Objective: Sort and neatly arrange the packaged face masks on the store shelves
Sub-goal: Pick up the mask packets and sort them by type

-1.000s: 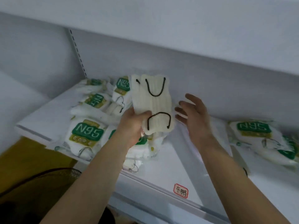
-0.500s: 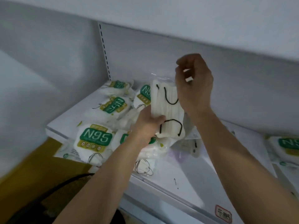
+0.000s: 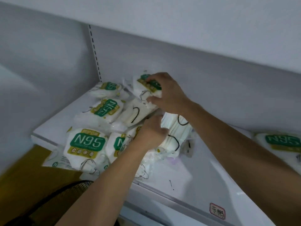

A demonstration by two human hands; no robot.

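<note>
A pile of white N95 mask packs with green labels (image 3: 87,142) lies on the left end of the white shelf (image 3: 203,181). My left hand (image 3: 151,131) grips a clear pack of white masks with black ear loops (image 3: 174,132), held low against the pile. My right hand (image 3: 167,92) is closed on an N95 pack (image 3: 146,88) at the back of the pile, lifted off the others. A second black-loop pack (image 3: 135,115) lies between my hands.
Another N95 pack (image 3: 283,142) lies at the right edge of the shelf. An upper shelf overhangs closely. A slotted upright (image 3: 95,53) runs up the back wall. A red-bordered label (image 3: 217,213) sits on the front rail. A dark mesh basket (image 3: 48,204) is below left.
My left hand has lowered the black-loop pack onto the pile. My right hand left that pack's top and took hold of an N95 pack at the back.
</note>
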